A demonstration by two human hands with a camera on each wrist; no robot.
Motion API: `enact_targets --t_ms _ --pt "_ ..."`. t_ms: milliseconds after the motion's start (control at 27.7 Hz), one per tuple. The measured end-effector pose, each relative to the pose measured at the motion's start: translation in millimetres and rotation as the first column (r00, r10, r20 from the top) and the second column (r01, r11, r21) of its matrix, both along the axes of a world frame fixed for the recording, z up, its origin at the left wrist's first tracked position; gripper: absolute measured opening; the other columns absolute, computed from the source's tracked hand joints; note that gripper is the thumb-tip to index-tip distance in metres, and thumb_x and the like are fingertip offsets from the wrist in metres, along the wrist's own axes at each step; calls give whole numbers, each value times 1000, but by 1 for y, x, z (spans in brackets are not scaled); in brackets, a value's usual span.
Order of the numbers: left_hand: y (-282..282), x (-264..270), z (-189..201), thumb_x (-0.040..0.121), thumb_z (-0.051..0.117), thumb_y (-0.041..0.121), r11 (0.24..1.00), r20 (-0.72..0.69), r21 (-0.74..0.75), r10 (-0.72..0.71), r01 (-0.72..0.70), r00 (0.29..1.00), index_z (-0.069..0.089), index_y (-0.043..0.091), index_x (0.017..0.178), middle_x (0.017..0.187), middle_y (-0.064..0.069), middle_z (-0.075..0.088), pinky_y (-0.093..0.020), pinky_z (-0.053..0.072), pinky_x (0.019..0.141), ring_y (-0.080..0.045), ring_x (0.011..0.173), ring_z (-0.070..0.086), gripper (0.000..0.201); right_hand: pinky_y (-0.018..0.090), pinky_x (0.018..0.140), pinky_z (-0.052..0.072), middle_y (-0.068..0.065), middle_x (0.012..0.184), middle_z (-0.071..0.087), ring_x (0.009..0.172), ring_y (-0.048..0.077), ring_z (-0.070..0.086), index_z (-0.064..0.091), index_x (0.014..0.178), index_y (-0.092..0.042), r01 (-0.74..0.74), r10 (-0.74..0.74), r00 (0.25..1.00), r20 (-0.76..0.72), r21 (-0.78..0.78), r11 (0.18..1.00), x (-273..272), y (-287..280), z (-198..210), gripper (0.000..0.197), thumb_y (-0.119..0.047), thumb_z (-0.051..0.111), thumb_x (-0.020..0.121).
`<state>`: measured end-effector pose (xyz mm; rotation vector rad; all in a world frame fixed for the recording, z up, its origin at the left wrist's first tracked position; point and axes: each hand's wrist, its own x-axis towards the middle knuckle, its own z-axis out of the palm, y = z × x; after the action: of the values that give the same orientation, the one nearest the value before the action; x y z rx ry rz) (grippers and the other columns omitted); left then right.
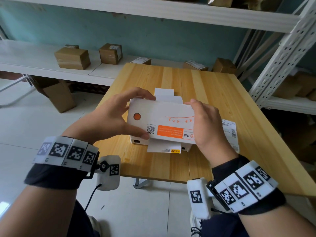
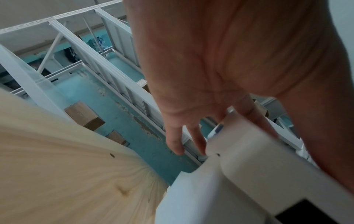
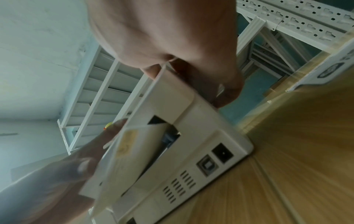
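A small white label printer (image 1: pixel 136 141) stands in the middle of the wooden table (image 1: pixel 213 93). Its lid (image 1: pixel 162 120), with an orange button and an orange sticker, is tilted a little off the base. My left hand (image 1: pixel 126 117) grips the lid's left end, thumb on the near edge and fingers over the far edge. My right hand (image 1: pixel 203 122) grips the right end. White label paper (image 1: pixel 164 93) sticks out at the far side, and another strip (image 1: pixel 162 148) at the near side. The right wrist view shows the printer's (image 3: pixel 191 151) rear ports and vents.
A printed shipping label (image 1: pixel 230 132) lies on the table right of the printer. Several brown cardboard parcels (image 1: pixel 72 58) sit on the low white shelf behind, more on the floor at left. A white metal rack (image 1: pixel 280 62) stands at the right.
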<state>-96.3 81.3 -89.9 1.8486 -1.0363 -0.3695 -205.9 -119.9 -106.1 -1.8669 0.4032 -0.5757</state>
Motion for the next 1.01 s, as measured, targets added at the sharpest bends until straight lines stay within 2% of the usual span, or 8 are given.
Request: enact_targets --t_ms 72,145,253,325,434,614,831,1012 --pt "-1 -1 1 61 92 7 998 -25 -47 -36 35 999 63 24 119 132 9 55 -40 57 97 -10 130 49 67 36 56 38 28 72 61 65 40 63 50 81 14 22 -22 1000 -6 18 1000 1 2 -2 61 -46 40 85" --pt "-4 -2 0 63 93 5 998 1 -30 -50 50 999 62 27 123 135 10 53 -41 59 90 -13 128 50 71 36 56 38 30 74 61 66 42 63 49 80 13 39 -39 999 -9 32 999 2 2 -3 59 -45 41 84" --pt "-6 -5 -2 60 95 13 997 107 77 -29 21 994 53 43 134 136 22 44 -26 57 86 -4 121 49 90 36 56 38 33 77 59 64 42 61 48 80 14 46 -46 999 -4 52 998 2 3 -3 58 -44 43 84" --pt "-7 -5 -3 59 95 15 994 178 107 -20 1 984 49 44 136 133 22 42 -18 53 82 1 114 47 94 37 57 38 33 77 58 65 41 61 46 78 12 49 -50 999 3 52 997 1 3 -3 56 -44 43 84" --pt "-8 -4 -3 61 95 17 993 224 117 3 -30 975 48 42 136 131 18 44 -17 53 79 -3 111 50 92 39 58 39 32 78 58 71 45 63 48 77 9 50 -51 999 10 45 998 2 4 -3 52 -43 45 85" --pt "-8 -4 -3 62 95 20 991 226 127 15 -45 974 50 41 136 131 16 45 -12 52 83 -5 116 50 89 38 59 42 27 80 63 76 43 66 53 81 8 47 -47 999 -1 29 998 1 4 -4 47 -37 46 92" --pt "-10 -6 -1 62 93 27 980 297 183 16 -74 955 47 43 139 132 13 43 -24 52 90 -14 119 47 91 36 58 43 25 80 66 75 39 69 57 84 10 69 -69 997 -15 -7 998 0 0 -5 45 -33 48 94" --pt "-12 -9 -1 56 95 36 975 312 214 -6 -64 950 38 48 137 130 18 39 -11 45 78 -6 113 41 99 35 58 46 21 79 69 74 34 71 60 84 9 80 -81 996 -46 -7 997 0 -1 -6 43 -31 49 94"
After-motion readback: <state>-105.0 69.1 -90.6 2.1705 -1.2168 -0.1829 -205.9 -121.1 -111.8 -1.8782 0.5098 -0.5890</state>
